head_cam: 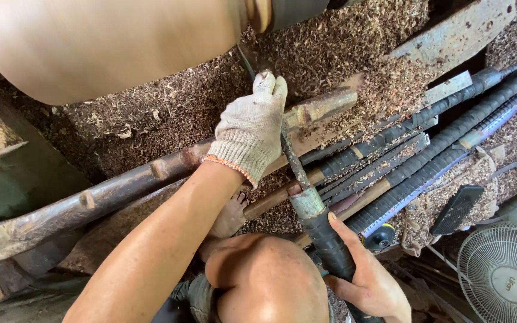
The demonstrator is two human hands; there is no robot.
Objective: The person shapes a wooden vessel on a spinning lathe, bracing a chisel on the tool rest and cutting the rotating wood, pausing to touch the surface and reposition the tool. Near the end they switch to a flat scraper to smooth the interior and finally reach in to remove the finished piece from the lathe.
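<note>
Both of my hands are on one long turning chisel [297, 179], which I take as my landmark. Nearest me, my bare right hand [369, 281] is wrapped tight around its black taped handle. Farther up the tool, my gloved left hand [252, 128] presses closed over the steel shaft where it crosses the rusty rest bar [151, 173]. Beyond the chisel's tip spins the pale wooden workpiece [109, 45]. Right of the chisel lie spare taped tools [444, 140] on sawdust [342, 42], with a fan [504, 272] beside them.
</note>
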